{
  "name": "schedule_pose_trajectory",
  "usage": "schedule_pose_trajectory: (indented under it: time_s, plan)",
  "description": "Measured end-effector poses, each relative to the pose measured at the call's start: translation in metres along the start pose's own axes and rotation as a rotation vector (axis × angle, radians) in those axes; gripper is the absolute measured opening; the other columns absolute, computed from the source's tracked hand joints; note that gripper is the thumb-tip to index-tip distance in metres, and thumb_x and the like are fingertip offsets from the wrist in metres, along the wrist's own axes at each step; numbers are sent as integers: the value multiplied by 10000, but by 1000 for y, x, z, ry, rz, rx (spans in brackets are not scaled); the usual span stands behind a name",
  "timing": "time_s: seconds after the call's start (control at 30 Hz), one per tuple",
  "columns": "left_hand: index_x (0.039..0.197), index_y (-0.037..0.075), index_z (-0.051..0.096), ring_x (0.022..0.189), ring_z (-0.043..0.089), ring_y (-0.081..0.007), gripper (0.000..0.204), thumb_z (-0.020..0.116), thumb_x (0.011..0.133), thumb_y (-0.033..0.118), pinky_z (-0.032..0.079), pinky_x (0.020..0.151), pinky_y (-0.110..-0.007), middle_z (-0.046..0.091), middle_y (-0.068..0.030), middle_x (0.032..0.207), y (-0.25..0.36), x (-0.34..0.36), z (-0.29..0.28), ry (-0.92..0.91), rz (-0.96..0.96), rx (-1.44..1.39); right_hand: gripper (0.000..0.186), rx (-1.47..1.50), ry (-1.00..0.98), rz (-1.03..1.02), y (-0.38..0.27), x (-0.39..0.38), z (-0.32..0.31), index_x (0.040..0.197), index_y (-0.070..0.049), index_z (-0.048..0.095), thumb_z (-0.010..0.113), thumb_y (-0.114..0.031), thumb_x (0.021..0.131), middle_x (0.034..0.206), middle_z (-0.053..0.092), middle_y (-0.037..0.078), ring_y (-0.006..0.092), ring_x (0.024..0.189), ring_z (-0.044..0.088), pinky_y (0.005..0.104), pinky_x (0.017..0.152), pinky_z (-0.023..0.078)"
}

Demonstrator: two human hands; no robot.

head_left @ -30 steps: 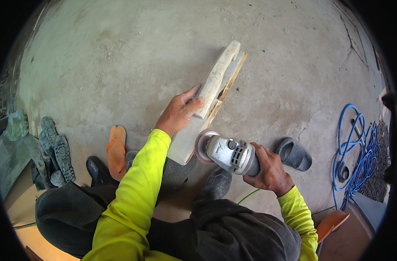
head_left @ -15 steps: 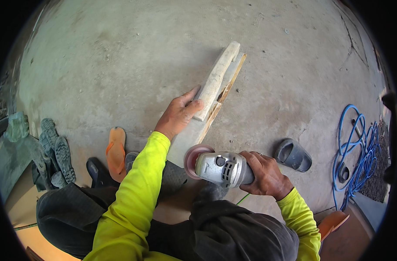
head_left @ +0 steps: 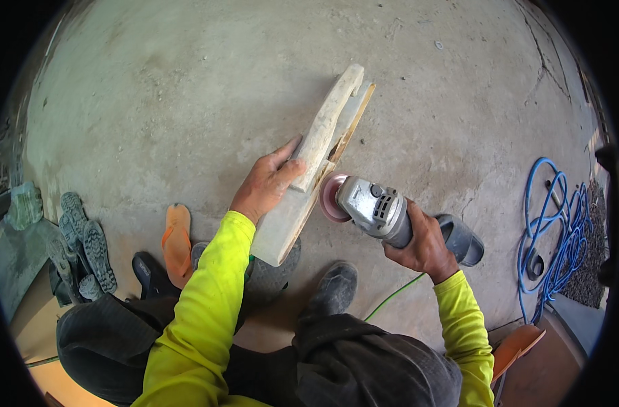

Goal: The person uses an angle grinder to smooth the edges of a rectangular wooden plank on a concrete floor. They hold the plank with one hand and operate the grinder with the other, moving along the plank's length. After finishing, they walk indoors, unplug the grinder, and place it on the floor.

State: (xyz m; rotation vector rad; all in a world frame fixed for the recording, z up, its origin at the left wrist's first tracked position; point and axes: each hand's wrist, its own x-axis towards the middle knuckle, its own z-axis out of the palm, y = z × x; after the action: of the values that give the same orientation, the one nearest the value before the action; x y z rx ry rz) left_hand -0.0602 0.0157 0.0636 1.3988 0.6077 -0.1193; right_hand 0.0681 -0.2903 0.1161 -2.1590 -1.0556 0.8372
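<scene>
My left hand (head_left: 265,182) grips a long float-like tool by the near end of its pale wooden handle (head_left: 323,129), thumb over the top. Under the handle is a grey board (head_left: 275,230) with a split light-wood strip (head_left: 348,130) along its right edge. My right hand (head_left: 423,247) is closed round the body of a silver angle grinder (head_left: 377,210). Its pinkish disc (head_left: 334,198) is at the right edge of the board, just below the handle's near end; I cannot tell whether it touches the wood.
Orange flip-flops (head_left: 176,241) (head_left: 515,349), dark sandals (head_left: 467,241) and dusty rubber footwear (head_left: 84,251) lie around my legs and boots (head_left: 333,288). A coiled blue hose (head_left: 547,217) is on the right of the concrete floor (head_left: 187,88), with a green cord (head_left: 394,295) behind the grinder.
The grinder and my right hand have swung up and right from the board's near end. The board and my left hand have shifted slightly left, uncovering more of my right boot.
</scene>
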Motion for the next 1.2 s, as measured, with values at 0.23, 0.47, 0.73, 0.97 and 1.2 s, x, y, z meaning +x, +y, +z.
schedule_pose_trajectory:
  time_s: [0.23, 0.47, 0.73, 0.97, 1.2]
  plan:
    - [1531, -88, 365, 1354, 528, -282, 854, 637, 940, 465, 372, 1135, -321, 534, -283, 1456, 4, -1, -1, -19, -1, 15, 780, -7, -18, -21, 6, 7, 0, 1348, 44, 479, 807, -167, 672, 1103, 676, 294, 458, 988, 705, 453, 862, 587]
    - [1535, -84, 364, 1363, 524, -303, 905, 640, 924, 524, 369, 1139, -325, 525, -298, 1460, 1, -1, -2, -7, -3, 55, 777, 1, 11, 38, 20, 22, -5, 1354, 33, 471, 802, -158, 677, 1101, 677, 295, 467, 995, 701, 456, 868, 584]
    - [1530, -101, 353, 1388, 502, -321, 981, 643, 905, 598, 358, 1148, -329, 497, -331, 1470, 3, -2, -5, -10, -15, 82, 785, 14, 4, 99, 28, 36, -6, 1354, 15, 474, 800, -161, 661, 1108, 679, 279, 466, 1002, 695, 467, 887, 576]
    - [1528, -102, 355, 1385, 501, -319, 971, 653, 906, 581, 358, 1150, -333, 493, -329, 1474, 3, -1, -7, -9, 2, 100, 747, 36, 40, 113, 35, 50, -9, 1327, 22, 493, 785, -152, 663, 1089, 685, 282, 451, 1007, 700, 461, 894, 564]
    - [1536, -86, 354, 1370, 513, -304, 928, 652, 918, 540, 367, 1139, -326, 516, -313, 1461, 6, -1, -6, -29, 4, 34, 720, 78, 89, 159, 44, 61, -12, 1313, 32, 503, 779, -153, 674, 1086, 687, 288, 450, 1015, 697, 452, 903, 550]
